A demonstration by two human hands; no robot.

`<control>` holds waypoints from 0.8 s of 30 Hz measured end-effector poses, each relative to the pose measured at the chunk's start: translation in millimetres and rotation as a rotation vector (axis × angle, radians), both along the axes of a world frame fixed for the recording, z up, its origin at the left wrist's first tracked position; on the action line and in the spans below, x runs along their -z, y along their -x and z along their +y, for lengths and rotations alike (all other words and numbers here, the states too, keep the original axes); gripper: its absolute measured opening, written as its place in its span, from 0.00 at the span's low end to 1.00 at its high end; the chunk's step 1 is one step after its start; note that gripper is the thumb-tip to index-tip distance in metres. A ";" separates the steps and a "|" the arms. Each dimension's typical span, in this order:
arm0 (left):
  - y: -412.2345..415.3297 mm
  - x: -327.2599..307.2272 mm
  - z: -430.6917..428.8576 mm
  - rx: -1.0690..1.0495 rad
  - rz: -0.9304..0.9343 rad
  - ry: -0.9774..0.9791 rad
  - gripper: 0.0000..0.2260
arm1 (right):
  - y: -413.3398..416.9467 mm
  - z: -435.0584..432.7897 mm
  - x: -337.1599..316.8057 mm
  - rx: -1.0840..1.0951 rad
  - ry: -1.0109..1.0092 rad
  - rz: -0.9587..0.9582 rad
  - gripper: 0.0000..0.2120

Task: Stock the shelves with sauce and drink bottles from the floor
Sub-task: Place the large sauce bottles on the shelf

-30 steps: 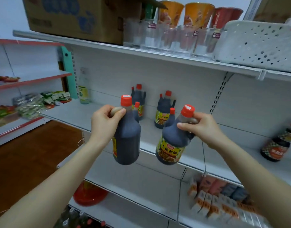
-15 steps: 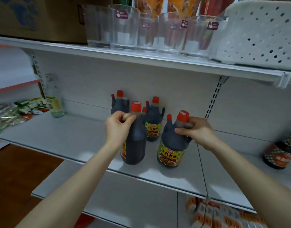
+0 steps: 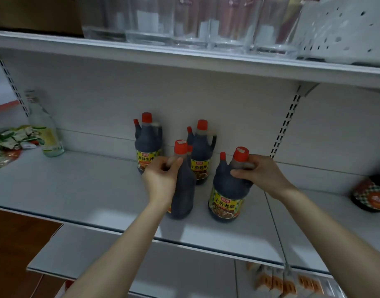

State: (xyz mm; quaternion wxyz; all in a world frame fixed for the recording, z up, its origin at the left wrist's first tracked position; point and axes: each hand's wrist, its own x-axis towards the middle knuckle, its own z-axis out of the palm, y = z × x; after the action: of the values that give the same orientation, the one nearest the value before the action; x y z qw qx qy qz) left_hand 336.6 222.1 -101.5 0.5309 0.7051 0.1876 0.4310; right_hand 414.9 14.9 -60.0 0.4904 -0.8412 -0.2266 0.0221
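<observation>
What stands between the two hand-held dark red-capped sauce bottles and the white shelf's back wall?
The back-left bottle and back-right bottle, both dark and red-capped, stand behind the left-held bottle and right-held bottle.

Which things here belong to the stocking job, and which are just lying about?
Job: left hand gripping left front bottle; right hand gripping right front bottle; rear bottles; middle shelf.
Lying about: clear bottle, glasses, white basket, snack packets, dark jar.
</observation>
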 end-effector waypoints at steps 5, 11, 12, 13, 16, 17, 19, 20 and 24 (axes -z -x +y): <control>2.6 0.3 0.4 0.087 -0.011 -0.086 0.15 | -8.3 5.8 -1.0 -0.043 -0.028 0.088 0.08; 23.7 16.8 26.5 0.377 0.023 0.113 0.28 | -5.8 -12.5 12.1 -0.017 -0.115 0.106 0.17; 26.2 26.4 33.0 0.428 0.112 0.109 0.35 | -4.2 -18.2 21.8 0.001 -0.115 0.130 0.18; 28.2 36.3 37.3 0.489 0.231 0.071 0.42 | -2.0 -22.7 32.7 0.011 -0.092 0.173 0.21; 26.2 58.6 37.7 0.641 0.427 -0.007 0.47 | 6.7 -23.4 67.2 -0.007 -0.040 0.324 0.36; 23.8 61.1 34.6 0.629 0.423 -0.003 0.46 | 10.9 -19.4 74.0 -0.012 -0.056 0.345 0.37; 17.9 64.0 28.1 0.540 0.401 0.020 0.43 | 16.0 -11.3 83.7 -0.004 -0.086 0.331 0.35; 14.8 65.5 23.4 0.471 0.395 0.000 0.42 | 16.8 -8.1 87.7 0.009 -0.099 0.309 0.33; 7.5 70.7 -5.7 0.201 0.436 -0.219 0.48 | 10.3 -7.1 101.6 0.086 -0.121 0.253 0.35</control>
State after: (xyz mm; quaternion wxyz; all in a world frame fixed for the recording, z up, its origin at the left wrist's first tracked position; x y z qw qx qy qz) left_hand 329.1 216.4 -172.2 0.4387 0.8496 0.1790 0.2315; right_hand 404.5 7.8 -161.6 0.5655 -0.8095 -0.1274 0.0931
